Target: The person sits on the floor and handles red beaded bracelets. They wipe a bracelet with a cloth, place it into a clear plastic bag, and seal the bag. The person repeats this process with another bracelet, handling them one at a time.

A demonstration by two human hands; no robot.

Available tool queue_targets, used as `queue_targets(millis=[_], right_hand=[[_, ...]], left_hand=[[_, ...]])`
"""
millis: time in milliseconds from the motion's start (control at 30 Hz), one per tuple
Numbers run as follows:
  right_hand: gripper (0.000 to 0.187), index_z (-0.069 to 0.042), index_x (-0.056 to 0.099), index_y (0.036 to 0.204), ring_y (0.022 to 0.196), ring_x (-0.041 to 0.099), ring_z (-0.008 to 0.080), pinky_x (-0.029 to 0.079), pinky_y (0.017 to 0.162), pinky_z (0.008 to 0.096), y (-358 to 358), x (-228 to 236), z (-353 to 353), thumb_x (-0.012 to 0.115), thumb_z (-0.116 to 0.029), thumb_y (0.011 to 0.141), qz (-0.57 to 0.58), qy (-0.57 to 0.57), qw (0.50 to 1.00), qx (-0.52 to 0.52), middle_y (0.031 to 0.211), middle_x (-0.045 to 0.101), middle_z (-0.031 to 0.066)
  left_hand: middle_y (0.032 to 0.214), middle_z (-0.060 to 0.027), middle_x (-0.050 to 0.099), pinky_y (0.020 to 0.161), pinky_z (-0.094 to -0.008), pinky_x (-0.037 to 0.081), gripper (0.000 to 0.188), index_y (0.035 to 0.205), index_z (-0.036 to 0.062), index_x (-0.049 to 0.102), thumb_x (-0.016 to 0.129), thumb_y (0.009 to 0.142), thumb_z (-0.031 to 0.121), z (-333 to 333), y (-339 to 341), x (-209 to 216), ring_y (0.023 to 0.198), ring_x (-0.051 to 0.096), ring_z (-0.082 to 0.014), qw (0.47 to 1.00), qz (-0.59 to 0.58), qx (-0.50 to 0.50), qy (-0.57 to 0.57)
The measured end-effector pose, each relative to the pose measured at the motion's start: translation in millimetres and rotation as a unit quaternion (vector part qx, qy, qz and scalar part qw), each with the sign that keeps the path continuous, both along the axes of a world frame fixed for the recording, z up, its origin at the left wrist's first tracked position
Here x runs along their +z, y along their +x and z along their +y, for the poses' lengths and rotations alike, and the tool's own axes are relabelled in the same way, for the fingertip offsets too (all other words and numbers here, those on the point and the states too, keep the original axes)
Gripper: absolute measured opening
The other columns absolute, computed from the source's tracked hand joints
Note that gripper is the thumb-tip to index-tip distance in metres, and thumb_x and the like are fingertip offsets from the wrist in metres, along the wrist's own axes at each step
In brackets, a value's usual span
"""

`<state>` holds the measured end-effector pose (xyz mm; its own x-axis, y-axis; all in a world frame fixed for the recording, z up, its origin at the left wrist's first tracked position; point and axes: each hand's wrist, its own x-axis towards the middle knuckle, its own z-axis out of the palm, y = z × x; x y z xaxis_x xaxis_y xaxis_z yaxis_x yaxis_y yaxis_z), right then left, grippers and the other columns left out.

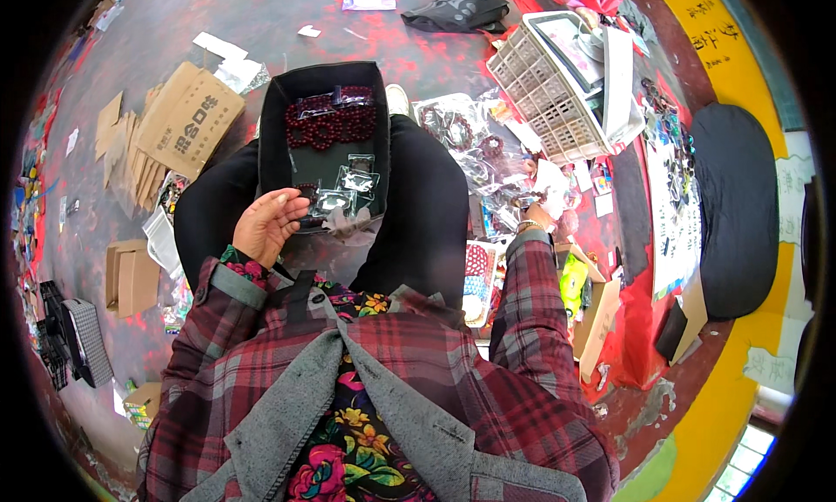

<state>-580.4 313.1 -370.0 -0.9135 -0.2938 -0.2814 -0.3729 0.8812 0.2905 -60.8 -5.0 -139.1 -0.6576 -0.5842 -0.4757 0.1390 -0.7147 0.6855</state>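
Observation:
A black open box (pixel 380 154) stands between my knees. Strands of dark red beads (pixel 331 128) fill its far part, and small clear bags (pixel 357 181) lie in the near part. My left hand (pixel 272 221) is at the box's near left corner, thumb and fingers pinched together. At its fingertips is a small dark bead bracelet (pixel 306 191). Off to the right, my right hand (pixel 540 216) reaches down by a crumpled white plastic bag (pixel 550 187). Its fingers are mostly hidden, so its grip does not show. A beaded band (pixel 529 225) circles that wrist.
Clear bags with bead bracelets (pixel 457 132) lie right of my knee, below a white plastic basket (pixel 544 93) full of things. An open carton (pixel 599 323) stands beside my right arm. Left are flattened cardboard boxes (pixel 187 123) and a small open carton (pixel 132 277).

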Motion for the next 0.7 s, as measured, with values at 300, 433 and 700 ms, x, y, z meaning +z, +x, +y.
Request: queue_targets(millis=[300, 433, 700], right_hand=[[0.022, -0.011, 0.064, 0.098, 0.094, 0.061, 0.0271, 0.049, 0.076, 0.0376, 43, 36, -52, 0.05, -0.022, 0.084, -0.046, 0.015, 0.998, 0.043, 0.1, 0.064, 0.0106], [0.022, -0.014, 0.067, 0.094, 0.094, 0.062, 0.0255, 0.05, 0.076, 0.0353, 51, 45, -62, 0.056, -0.027, 0.081, -0.072, 0.062, 0.993, 0.064, 0.1, 0.064, 0.0098], [0.028, -0.007, 0.067, 0.094, 0.094, 0.062, 0.0232, 0.051, 0.072, 0.0336, 53, 46, -60, 0.053, -0.028, 0.081, -0.104, 0.097, 0.986, 0.092, 0.101, 0.065, 0.0082]], left_hand=[[0.096, -0.012, 0.063, 0.072, -0.0269, 0.049, 0.025, 0.106, -0.0001, 0.054, 0.051, 0.088, 0.016, 0, 5, -2, 0.086, 0.061, -0.0171, 1.0, -0.021, -0.001, 0.008], [0.096, -0.0116, 0.063, 0.072, -0.027, 0.049, 0.025, 0.107, -0.0003, 0.054, 0.051, 0.088, 0.017, 2, 7, -1, 0.086, 0.061, -0.0168, 1.0, -0.025, 0.003, 0.002], [0.098, -0.0116, 0.063, 0.073, -0.0276, 0.049, 0.026, 0.108, 0.0, 0.053, 0.051, 0.089, 0.018, 0, 11, -5, 0.088, 0.061, -0.0177, 1.0, -0.021, -0.006, 0.006]])
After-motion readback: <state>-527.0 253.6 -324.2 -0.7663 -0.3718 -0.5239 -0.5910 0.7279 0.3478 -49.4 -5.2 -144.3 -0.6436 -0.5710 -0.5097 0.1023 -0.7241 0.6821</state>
